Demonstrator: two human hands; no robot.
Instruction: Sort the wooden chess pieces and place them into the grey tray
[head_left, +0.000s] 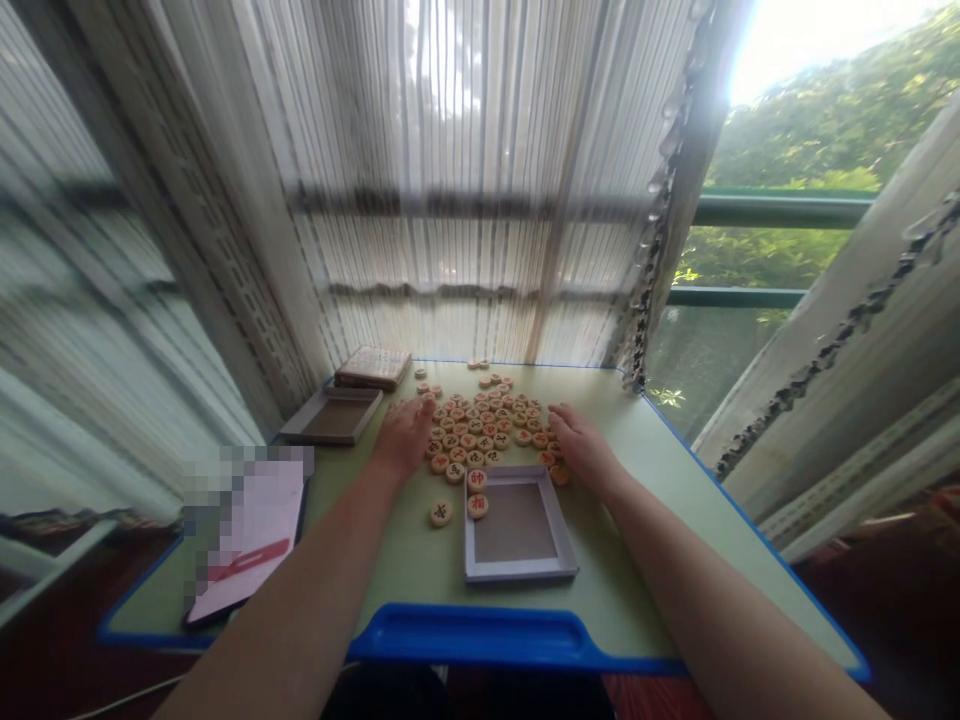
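Observation:
A spread of round wooden xiangqi pieces (486,428) with red and black characters covers the middle of the table. At its left side rests my left hand (406,432), fingers stretched forward and holding nothing, against the outer pieces. My right hand (579,437) lies along the right side, open, its fingers beside the pieces there. Nearer to me, a shallow white box (517,575) holds two red-marked pieces, one (477,480) at its far left corner and one (478,507) just below. A single black-marked piece (440,514) sits left of this box.
Behind my left hand are a second shallow box (354,437) and a worn, closed flat box or board (373,366). A tablet-like device (251,530), partly pixelated, lies at the left. The pale green table (645,610) has a blue rim and front tray (480,632). Curtains (480,250) hang behind.

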